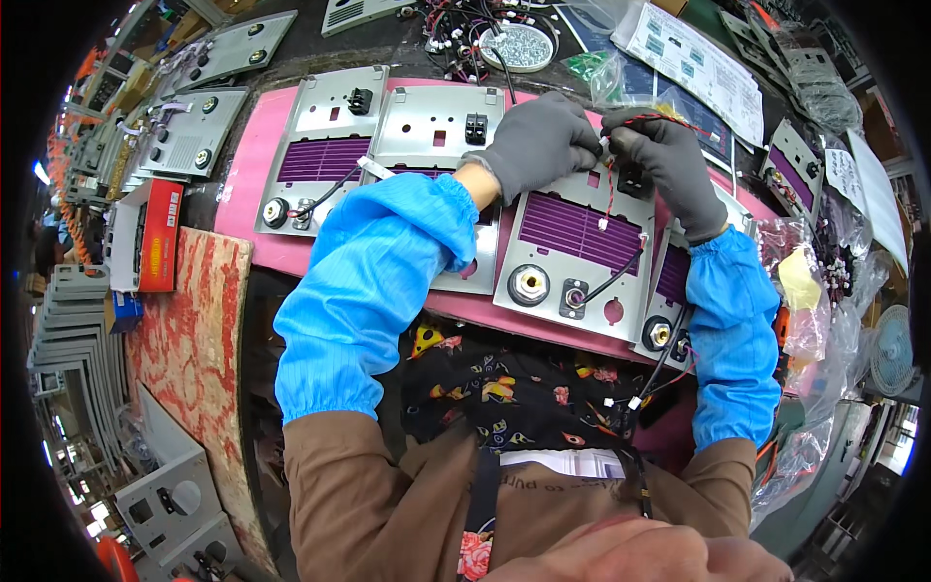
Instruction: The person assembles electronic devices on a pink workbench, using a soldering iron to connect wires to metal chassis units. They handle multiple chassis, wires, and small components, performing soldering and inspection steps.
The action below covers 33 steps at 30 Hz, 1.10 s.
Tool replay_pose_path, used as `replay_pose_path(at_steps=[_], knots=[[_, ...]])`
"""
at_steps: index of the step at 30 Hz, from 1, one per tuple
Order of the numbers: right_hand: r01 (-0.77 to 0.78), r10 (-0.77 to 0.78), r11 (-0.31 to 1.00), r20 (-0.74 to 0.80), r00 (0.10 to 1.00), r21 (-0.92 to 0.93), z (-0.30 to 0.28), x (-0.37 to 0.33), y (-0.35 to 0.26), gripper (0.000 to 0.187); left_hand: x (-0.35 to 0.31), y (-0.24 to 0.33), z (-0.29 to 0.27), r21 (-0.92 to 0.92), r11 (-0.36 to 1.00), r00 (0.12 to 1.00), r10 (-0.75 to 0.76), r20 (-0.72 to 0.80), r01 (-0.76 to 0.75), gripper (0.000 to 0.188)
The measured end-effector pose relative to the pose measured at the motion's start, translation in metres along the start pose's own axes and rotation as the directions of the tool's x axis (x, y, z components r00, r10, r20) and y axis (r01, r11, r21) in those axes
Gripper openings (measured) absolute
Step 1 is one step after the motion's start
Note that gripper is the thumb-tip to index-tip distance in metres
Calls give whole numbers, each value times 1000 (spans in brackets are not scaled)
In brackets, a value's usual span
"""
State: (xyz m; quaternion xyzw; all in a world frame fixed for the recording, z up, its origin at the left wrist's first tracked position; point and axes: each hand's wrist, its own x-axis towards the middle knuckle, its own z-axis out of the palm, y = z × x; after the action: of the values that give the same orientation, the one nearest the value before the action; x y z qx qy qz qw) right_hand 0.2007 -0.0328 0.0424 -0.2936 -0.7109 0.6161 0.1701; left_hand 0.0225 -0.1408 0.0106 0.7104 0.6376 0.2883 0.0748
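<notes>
In dark grey gloves, both my hands meet above the far end of a metal panel (626, 283) with purple slats. My right hand (669, 170) pinches a thin red-and-black wire (610, 189), whose lower end hangs over the panel with a small white connector. My left hand (545, 145) is closed, its fingertips beside another white connector close to the right fingers; whatever it grips is hidden. A brass-coloured fitting (529, 284) and a black cable lie at the panel's near end. The black part under my right hand is partly covered.
Similar metal panels (320, 118) lie on either side on a pink mat (254, 145). Wire bundles, a white dish (517, 47) of small metal parts and printed sheets (690, 68) are at the back. Plastic bags (810, 291) crowd the right; a red box (160, 236) stands left.
</notes>
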Motion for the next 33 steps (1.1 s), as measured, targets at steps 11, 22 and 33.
replay_pose_path(at_steps=[11,22,33], knots=[[52,-71,976,-83,994,-213,7,5,1,24,5,-1,-5,-114,980,981,-146,127,161,28],[72,-88,970,-56,995,-234,9,5,1,28,7,-8,1,-153,977,985,-129,116,147,28],[80,-108,950,-79,991,-300,11,6,5,30,8,-7,7,-88,981,983,-163,83,170,33]])
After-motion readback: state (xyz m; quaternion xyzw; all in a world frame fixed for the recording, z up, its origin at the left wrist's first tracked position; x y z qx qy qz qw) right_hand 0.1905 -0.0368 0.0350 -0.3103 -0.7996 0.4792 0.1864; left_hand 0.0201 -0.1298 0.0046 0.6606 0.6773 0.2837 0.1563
